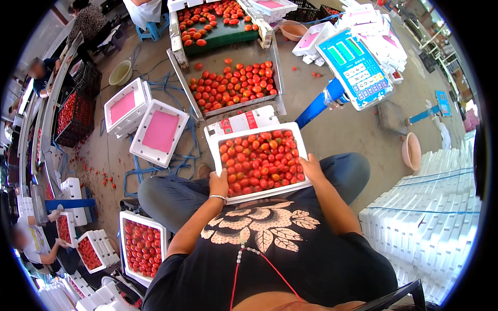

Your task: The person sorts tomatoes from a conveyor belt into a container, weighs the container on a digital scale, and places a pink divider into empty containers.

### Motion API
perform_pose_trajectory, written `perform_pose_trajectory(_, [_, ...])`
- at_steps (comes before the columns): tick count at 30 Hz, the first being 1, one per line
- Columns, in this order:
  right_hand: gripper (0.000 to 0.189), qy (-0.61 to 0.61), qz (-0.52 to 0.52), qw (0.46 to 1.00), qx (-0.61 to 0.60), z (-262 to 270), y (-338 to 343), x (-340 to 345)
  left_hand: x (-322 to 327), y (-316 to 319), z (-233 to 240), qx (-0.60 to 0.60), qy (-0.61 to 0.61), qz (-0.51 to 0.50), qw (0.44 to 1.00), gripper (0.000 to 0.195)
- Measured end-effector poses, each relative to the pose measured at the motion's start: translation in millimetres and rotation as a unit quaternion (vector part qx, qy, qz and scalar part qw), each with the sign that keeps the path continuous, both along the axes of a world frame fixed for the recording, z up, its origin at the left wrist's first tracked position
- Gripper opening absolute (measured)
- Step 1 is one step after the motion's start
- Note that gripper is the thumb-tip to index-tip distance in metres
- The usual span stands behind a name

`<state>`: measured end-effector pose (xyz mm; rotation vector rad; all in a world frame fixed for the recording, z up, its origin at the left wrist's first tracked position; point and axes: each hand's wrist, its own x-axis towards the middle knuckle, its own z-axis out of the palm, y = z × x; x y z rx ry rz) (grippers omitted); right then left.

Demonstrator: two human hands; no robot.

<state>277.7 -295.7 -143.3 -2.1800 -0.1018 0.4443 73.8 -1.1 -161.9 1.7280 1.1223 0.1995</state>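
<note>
A white foam box (260, 129) full of small red cherry tomatoes (264, 159) is before me, close to my lap. My left hand (219, 183) grips its left wall near the front corner. On the opposite side my right hand (312, 168) holds the right rim, fingertips just over the edge. Part of another white foam piece with red printed tape (249, 119) shows behind the box; what supports the box underneath is hidden. Beyond that, a metal chute tray (238, 111) holds more loose tomatoes (233, 85) below the end of a green conveyor belt (221, 39).
A blue digital scale display (356, 70) leans in at right on its post. Foam boxes with pink liners (160, 132) stand at left, beside tangled blue strapping (190, 155). Stacked white foam boxes (420, 217) rise at right. A filled box (142, 248) sits by my left elbow. Co-workers are at far left.
</note>
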Motion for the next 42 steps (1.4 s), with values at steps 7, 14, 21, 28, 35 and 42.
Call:
perform_pose_trajectory(7, [0.032,-0.041,-0.052,0.988,0.137,35,-33,-29,-10,-24,65,0.013,-0.118,-0.034,0.992,0.045])
perform_pose_trajectory(14, [0.027,0.016,0.038,0.975,0.217,89,38,-39,-44,59,162,0.079,-0.07,-0.026,0.994,0.046])
perform_pose_trajectory(21, [0.025,-0.073,0.229,0.953,0.187,142,129,-39,-135,82,215,0.125,-0.019,0.092,0.988,0.041])
perform_pose_trajectory(28, [0.035,-0.038,0.429,0.867,0.25,198,263,-123,-288,77,227,0.189,-0.058,0.28,0.939,0.036])
perform_pose_trajectory(35, [0.044,-0.034,0.623,0.734,0.268,124,411,-275,-465,33,170,0.146,-0.09,0.459,0.871,0.039])
perform_pose_trajectory(42, [0.038,-0.034,0.722,0.686,0.08,70,435,-360,-553,5,78,0.167,0.068,0.497,0.849,0.046])
